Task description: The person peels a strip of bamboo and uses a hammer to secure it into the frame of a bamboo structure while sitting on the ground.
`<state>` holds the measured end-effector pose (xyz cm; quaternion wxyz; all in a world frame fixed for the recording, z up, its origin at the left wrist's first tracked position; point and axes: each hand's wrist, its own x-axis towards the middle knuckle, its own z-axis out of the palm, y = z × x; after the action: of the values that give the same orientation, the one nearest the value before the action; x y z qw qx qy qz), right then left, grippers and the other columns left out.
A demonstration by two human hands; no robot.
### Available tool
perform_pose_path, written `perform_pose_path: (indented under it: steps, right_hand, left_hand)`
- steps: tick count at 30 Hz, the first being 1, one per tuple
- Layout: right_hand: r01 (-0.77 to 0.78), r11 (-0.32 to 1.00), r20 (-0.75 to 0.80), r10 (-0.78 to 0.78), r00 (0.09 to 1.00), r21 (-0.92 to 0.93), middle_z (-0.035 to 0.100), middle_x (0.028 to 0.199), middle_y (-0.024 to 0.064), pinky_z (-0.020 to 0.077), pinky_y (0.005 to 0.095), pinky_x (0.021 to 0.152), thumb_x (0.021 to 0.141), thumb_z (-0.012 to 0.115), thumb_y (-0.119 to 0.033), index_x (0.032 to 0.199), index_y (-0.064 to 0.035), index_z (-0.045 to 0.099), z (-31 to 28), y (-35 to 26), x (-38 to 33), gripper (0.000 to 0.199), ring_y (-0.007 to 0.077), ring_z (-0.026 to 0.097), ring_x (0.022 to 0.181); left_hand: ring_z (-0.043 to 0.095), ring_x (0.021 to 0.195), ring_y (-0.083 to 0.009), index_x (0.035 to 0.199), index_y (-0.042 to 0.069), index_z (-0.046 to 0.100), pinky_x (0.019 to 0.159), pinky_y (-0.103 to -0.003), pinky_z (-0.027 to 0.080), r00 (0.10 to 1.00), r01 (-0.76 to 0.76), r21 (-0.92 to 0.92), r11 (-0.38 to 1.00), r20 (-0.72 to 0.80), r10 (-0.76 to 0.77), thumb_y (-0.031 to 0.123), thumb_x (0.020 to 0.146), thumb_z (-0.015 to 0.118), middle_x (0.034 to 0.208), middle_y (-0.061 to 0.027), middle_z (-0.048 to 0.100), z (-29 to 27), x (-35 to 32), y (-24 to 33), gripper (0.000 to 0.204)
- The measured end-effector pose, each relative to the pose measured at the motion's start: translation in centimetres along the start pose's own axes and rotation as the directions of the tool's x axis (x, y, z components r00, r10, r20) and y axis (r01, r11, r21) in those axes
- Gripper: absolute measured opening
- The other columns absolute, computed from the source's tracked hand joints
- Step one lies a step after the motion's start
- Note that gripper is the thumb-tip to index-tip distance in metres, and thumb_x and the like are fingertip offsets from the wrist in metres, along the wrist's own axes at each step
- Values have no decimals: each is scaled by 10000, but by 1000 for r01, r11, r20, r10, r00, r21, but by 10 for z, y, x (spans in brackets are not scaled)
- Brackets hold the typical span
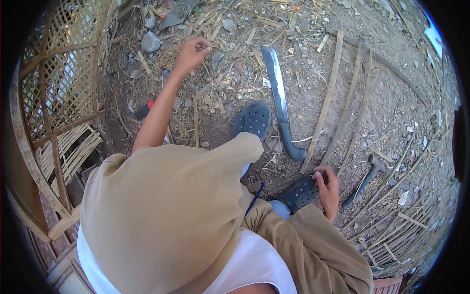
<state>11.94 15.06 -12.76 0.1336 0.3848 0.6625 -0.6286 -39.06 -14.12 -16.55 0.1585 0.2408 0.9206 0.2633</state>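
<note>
My left hand [192,56] is stretched out over the littered ground at the upper left, its thumb and forefinger drawn together. Anything between those fingertips is too small to make out. Beside my right clog [298,193], my right hand [329,192] hangs low with curled fingers. I cannot tell whether it pinches anything. A machete [278,88] with a dark curved handle lies between the hands, next to my left clog [253,121]. Several long split bamboo strips [325,100] lie to its right. Farther right rests a dark curved-handled tool [364,180], apart from my right hand.
A bamboo lattice [68,59] in a wooden frame stands at the left, with a bundle of pale strips [68,152] below it. Grey stones [151,42] and shavings litter the dirt. More thin strips [396,235] lie at the lower right. My bent knee [196,181] blocks the lower middle.
</note>
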Motion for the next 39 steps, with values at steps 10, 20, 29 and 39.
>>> perform_pose_path:
  steps: [10, 20, 29, 39]
  right_hand:
    - [-9, 999, 17, 9, 1000, -45, 684, 829, 53, 469, 277, 643, 1008, 624, -37, 1102, 8, 673, 0, -6, -2, 116, 101, 580, 708]
    - [-24, 999, -58, 25, 998, 30, 672, 842, 39, 460, 265, 650, 1019, 596, -34, 1100, 3, 673, -6, 3, -24, 117, 99, 570, 713]
    - [-43, 998, -157, 48, 986, 39, 641, 865, 40, 476, 265, 692, 1047, 576, -95, 1131, -5, 652, -12, -4, -57, 144, 103, 574, 752]
    - [11, 984, -405, 63, 912, 177, 647, 887, 42, 481, 249, 682, 1066, 558, -81, 1140, -10, 659, -29, -9, -122, 145, 89, 567, 744]
  left_hand:
    - [694, 760, -250, 1048, -11, 652, 765, -370, 564, 978, 11, 210, 978, -205, 33, 28, 858, 747, 930, -142, 728, 44, -49, 10, 217]
    - [731, 822, -247, 1040, 6, 671, 760, -370, 569, 981, 126, 9, 992, -152, -123, -37, 842, 752, 905, -129, 743, 46, -44, 2, 218]
    - [751, 808, -186, 1023, 17, 751, 762, -323, 588, 988, 102, -90, 991, -108, -111, 19, 836, 770, 884, -114, 777, 31, -41, -32, 188]
    - [708, 827, -167, 1203, 55, 760, 794, -332, 560, 991, 76, -88, 993, -106, -85, 68, 892, 720, 905, -88, 762, 25, -33, -59, 313]
